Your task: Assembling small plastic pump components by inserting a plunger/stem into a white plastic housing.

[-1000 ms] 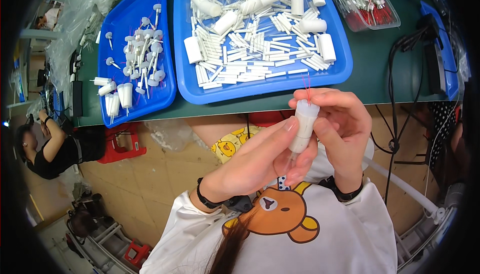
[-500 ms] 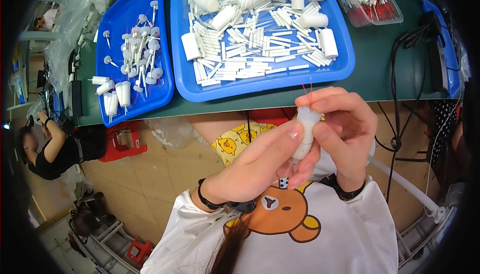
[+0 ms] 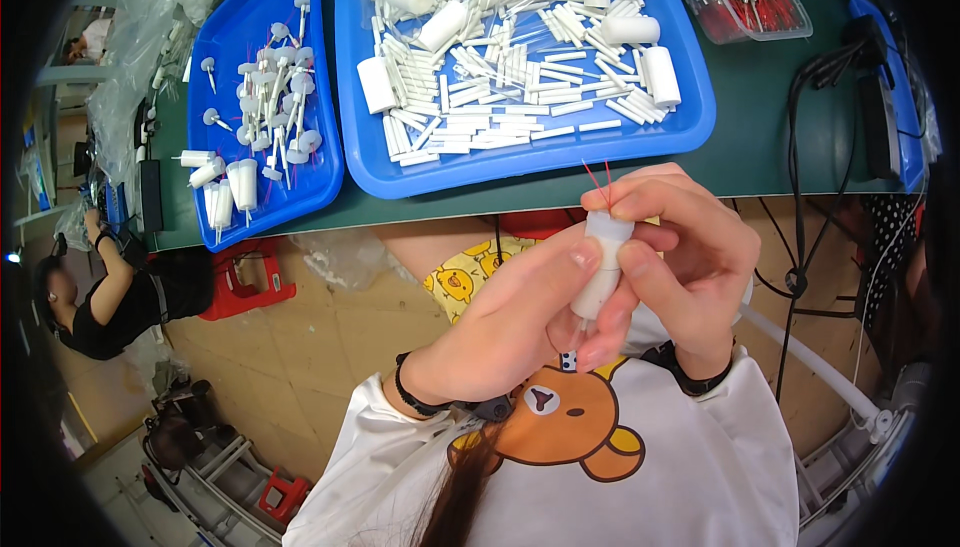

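Note:
Between my two hands, just off the table's front edge, is a white plastic cylinder (image 3: pixel 597 287) with a translucent cap (image 3: pixel 610 227) on its upper end. Two thin red wires (image 3: pixel 602 185) stick up out of the cap. My left hand (image 3: pixel 520 312) wraps the cylinder from the left, its thumb pressed along the side. My right hand (image 3: pixel 690 247) pinches around the cap, with fingers at the top by the wires and the thumb against the side. A clear thin piece pokes out below the cylinder, partly hidden by fingers.
A large blue tray (image 3: pixel 470 179) ahead holds white rods and thicker white cylinders. In a smaller blue tray (image 3: pixel 335 137) at left lie capped pieces with wires. A clear box (image 3: pixel 800 27) of red-wired parts stands far right, beside black cables (image 3: pixel 795 137). Another person (image 3: pixel 100 297) sits at left.
The cylinder and both hands have shifted slightly to the left and up. The red wires now lean more to the left. Both hands keep their grip.

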A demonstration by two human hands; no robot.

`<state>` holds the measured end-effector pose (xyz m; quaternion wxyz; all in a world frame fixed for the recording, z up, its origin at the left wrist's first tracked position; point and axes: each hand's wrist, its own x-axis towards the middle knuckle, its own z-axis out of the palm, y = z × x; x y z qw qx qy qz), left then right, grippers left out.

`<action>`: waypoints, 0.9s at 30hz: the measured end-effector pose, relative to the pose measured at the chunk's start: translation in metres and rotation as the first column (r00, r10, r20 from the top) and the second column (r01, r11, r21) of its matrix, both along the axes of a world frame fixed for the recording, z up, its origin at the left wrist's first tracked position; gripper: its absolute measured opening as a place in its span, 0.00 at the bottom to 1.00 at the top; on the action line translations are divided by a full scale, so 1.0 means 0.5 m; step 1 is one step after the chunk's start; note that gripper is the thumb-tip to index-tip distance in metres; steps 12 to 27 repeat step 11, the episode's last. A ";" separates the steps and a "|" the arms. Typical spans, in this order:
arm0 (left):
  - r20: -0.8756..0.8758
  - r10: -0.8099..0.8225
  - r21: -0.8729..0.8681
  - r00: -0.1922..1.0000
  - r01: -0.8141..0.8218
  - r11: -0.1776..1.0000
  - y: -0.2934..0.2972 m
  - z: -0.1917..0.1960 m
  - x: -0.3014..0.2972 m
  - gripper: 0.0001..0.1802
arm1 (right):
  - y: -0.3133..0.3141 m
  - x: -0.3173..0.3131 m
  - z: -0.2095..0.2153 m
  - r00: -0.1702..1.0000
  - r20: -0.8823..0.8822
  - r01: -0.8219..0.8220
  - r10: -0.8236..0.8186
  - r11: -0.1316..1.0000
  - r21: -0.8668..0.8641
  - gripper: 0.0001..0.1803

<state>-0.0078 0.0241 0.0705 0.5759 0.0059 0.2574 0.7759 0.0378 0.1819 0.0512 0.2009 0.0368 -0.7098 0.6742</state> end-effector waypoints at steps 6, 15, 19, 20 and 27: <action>0.019 0.025 0.024 1.000 -0.025 0.999 0.001 -0.003 0.001 0.23 | 0.000 0.000 0.005 1.000 0.018 0.022 -0.023 0.999 0.037 0.13; 0.007 0.013 -0.082 1.000 -0.012 0.997 0.007 0.004 -0.006 0.32 | -0.001 0.000 -0.002 1.000 0.018 -0.005 0.003 0.996 0.093 0.12; 0.007 0.013 -0.082 1.000 -0.012 0.997 0.007 0.004 -0.006 0.32 | -0.001 0.000 -0.002 1.000 0.018 -0.005 0.003 0.996 0.093 0.12; 0.007 0.013 -0.082 1.000 -0.012 0.997 0.007 0.004 -0.006 0.32 | -0.001 0.000 -0.002 1.000 0.018 -0.005 0.003 0.996 0.093 0.12; 0.007 0.013 -0.082 1.000 -0.012 0.997 0.007 0.004 -0.006 0.32 | -0.001 0.000 -0.002 1.000 0.018 -0.005 0.003 0.996 0.093 0.12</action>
